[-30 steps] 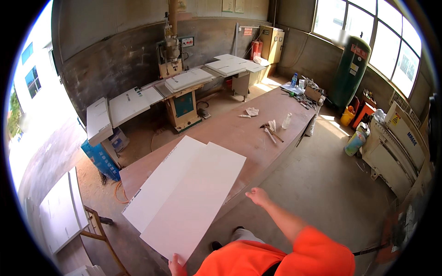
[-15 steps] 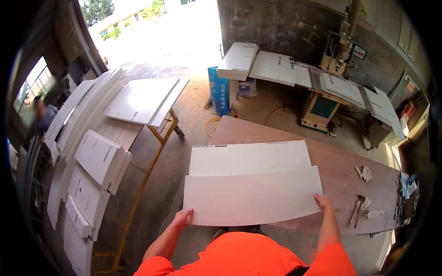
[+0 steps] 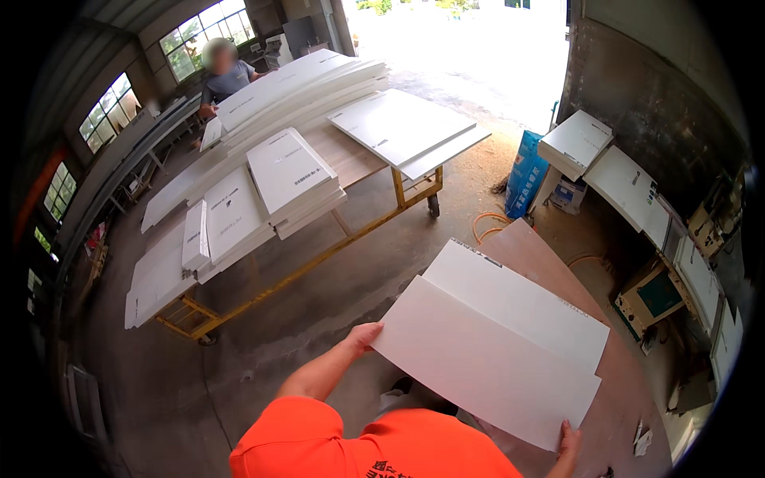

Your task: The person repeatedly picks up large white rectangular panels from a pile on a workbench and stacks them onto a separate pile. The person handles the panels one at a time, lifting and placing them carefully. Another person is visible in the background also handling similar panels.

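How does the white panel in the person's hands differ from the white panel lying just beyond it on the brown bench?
The held panel is gripped at two ends by the left hand and right hand; the bench panel is touched by neither hand. The held panel lies nearer the person and overlaps the bench panel's near edge, so the bench panel is partly hidden. The bench panel rests on the brown bench. Both are flat, white and rectangular.

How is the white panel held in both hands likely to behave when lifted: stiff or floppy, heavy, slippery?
The white panel probably stays stiff: held only at its ends by the left hand and right hand, it shows no sag. It seems fairly light, being thin. Its smooth face may be slippery.
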Action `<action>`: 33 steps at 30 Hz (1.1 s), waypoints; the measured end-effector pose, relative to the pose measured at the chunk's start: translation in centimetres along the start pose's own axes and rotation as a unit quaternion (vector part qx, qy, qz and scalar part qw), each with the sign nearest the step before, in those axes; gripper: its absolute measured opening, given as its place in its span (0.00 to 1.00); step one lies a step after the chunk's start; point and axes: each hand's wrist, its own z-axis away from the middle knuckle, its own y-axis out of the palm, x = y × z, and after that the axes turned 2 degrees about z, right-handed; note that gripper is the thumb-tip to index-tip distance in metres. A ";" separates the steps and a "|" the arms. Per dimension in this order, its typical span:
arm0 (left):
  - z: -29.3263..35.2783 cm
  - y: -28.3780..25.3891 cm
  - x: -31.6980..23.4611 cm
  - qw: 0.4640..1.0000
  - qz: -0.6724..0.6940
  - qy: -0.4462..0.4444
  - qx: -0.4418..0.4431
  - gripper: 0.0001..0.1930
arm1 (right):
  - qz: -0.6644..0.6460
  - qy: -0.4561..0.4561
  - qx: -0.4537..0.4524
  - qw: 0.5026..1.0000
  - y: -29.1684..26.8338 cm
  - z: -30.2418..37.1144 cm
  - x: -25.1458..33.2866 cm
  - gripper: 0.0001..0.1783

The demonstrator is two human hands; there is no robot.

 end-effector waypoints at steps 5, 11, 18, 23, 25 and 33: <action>0.1 2.3 3.6 0.949 0.314 0.013 0.018 0.24 | -0.062 0.108 0.022 0.992 -0.4 0.4 0.2 0.31; -0.9 2.8 3.0 0.953 0.299 -0.001 -0.043 0.26 | 0.006 0.024 0.004 1.000 0.2 0.9 -0.2 0.30; -2.1 3.8 3.0 0.910 0.412 0.029 -0.018 0.25 | 0.028 0.005 -0.021 0.999 0.3 1.2 0.0 0.33; -5.8 3.2 4.4 0.879 0.458 0.020 -0.131 0.14 | -0.020 -0.005 -0.017 1.000 0.7 0.2 -1.0 0.32; -6.3 3.0 4.7 0.881 0.451 0.052 -0.133 0.12 | -0.090 0.001 -0.004 0.996 1.1 0.0 -1.1 0.30; -3.3 4.1 3.1 0.919 0.386 0.037 -0.074 0.15 | 0.098 0.088 -0.079 0.988 0.1 4.8 1.2 0.44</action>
